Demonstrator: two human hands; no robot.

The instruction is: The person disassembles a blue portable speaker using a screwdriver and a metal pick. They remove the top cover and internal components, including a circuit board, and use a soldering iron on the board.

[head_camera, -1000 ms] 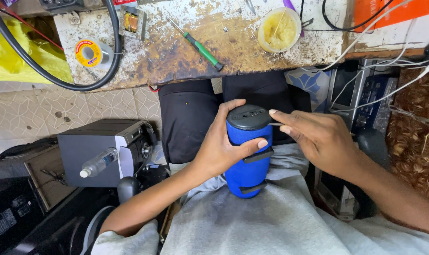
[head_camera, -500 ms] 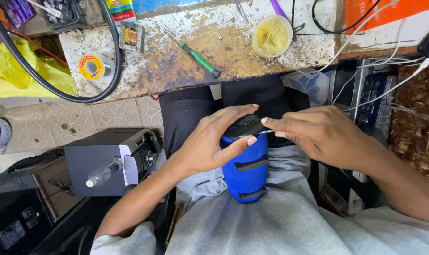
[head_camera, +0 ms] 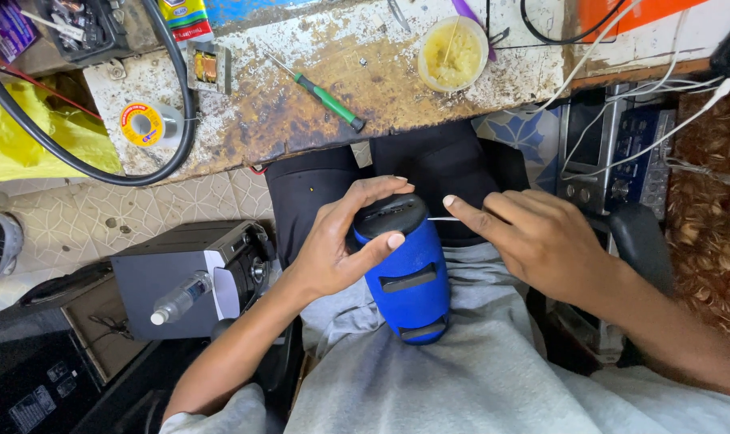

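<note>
A blue cylindrical speaker with a black end cap (head_camera: 405, 273) is propped upright on the lap, below the worn wooden bench edge (head_camera: 316, 120). It is gripped around its top by the left hand (head_camera: 341, 241). A thin metal pin (head_camera: 441, 218) is pinched by the right hand (head_camera: 533, 241), tip touching the speaker's cap. A green-handled screwdriver (head_camera: 329, 100) lies on the bench above the speaker.

The left hand (head_camera: 341, 241) covers part of the speaker (head_camera: 405, 277) top. The thin tool (head_camera: 441, 218) in the right hand (head_camera: 541, 241) is too slim to identify. The cable (head_camera: 92, 161) and counter (head_camera: 300, 104) run past the top edge.
</note>
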